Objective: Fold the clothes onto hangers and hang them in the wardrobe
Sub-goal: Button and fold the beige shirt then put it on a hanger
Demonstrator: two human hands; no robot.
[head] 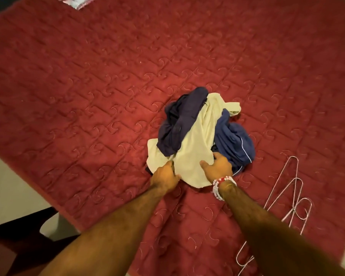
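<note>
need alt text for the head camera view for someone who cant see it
A left hand and a right hand grip the near edge of a pale yellow garment heaped with a navy garment and a blue garment on a red quilted bedspread. Wire hangers lie to the right.

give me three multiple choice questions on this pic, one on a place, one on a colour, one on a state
1. Relative to the cream garment, the wire hangers lie: A) to its left B) to its right C) on top
2. The quilted bedspread is: A) red B) green C) grey
3. The hands: A) hold hangers B) grip the cream garment C) lie flat on the bedspread

Answers: B, the hangers lie beside the right forearm; A, red cloth shows all round the clothes; B, the left hand and right hand both clutch its near edge.
</note>
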